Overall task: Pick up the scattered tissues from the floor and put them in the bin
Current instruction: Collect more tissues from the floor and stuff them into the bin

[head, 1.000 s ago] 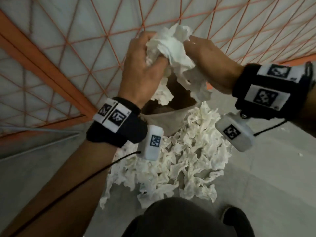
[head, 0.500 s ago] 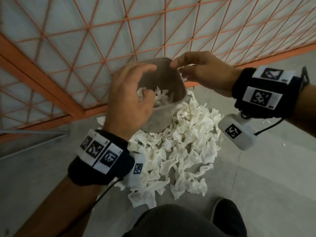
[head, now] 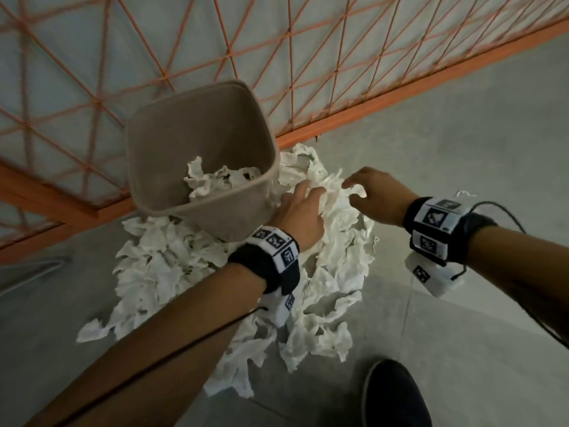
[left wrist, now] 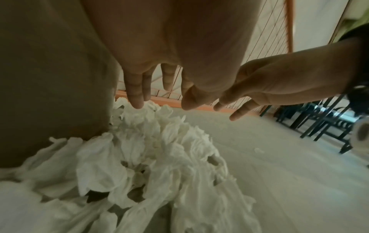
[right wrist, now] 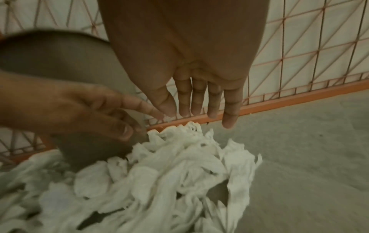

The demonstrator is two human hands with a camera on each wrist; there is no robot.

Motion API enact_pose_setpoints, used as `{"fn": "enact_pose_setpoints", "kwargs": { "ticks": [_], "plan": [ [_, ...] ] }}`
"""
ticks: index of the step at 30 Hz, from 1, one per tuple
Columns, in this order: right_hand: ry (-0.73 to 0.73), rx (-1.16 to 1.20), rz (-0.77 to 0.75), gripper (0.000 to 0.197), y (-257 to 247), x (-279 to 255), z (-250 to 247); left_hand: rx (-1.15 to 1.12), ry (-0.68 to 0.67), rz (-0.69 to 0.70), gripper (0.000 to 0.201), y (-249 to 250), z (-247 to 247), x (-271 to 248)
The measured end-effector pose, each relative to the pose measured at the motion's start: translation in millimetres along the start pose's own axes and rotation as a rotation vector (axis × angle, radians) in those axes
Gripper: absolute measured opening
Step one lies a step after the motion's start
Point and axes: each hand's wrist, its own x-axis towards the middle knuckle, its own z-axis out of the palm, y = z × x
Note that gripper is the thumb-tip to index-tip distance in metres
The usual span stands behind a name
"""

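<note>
Tissues [head: 323, 272]: large crumpled heap on floor [head: 462, 149], wrapping near side of bin. My left hand [head: 300, 215] over heap beside bin wall, fingers straight, fingertips touching paper, nothing gripped. My right hand [head: 377, 197] just beyond, fingers spread and relaxed, empty, hovering above heap. Bin [head: 160, 143] against orange mesh fence [head: 338, 57], few tissues at bottom. Judgement: early stage, most of pile left.

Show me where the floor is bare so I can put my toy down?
Bare floor lies right of the tissue pile, up to the orange fence rail. More lies left of the pile, below the rail. It is crowded around the bin, where both hands reach into the tissues.
</note>
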Motion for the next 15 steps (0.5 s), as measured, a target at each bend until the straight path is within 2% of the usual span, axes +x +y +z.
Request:
{"fn": "enact_pose_setpoints", "kwargs": {
  "ticks": [4, 7, 9, 12, 15],
  "plan": [
    [-0.052, -0.032, 0.017, 0.064, 26, 27, 43, 0.081, -0.072, -0.066, 0.070, -5, 19, 46],
    [-0.025, 0.002, 0.003, 0.081, 39, 44, 64, 0.137, -0.046, -0.093, 0.075, -6, 29, 69],
    [-0.016, 0.000, 0.014, 0.085, 46, 49, 71, 0.185, 0.004, -0.063, 0.067, -7, 32, 74],
    [0.015, -0.019, 0.029, 0.076, 51, 49, 78, 0.178, 0.106, -0.006, 0.041, -11, 34, 73],
    [0.079, 0.079, 0.006, 0.042, 58, 49, 85, 0.071, 0.194, 0.013, 0.025, -8, 36, 65]
  ]
}}
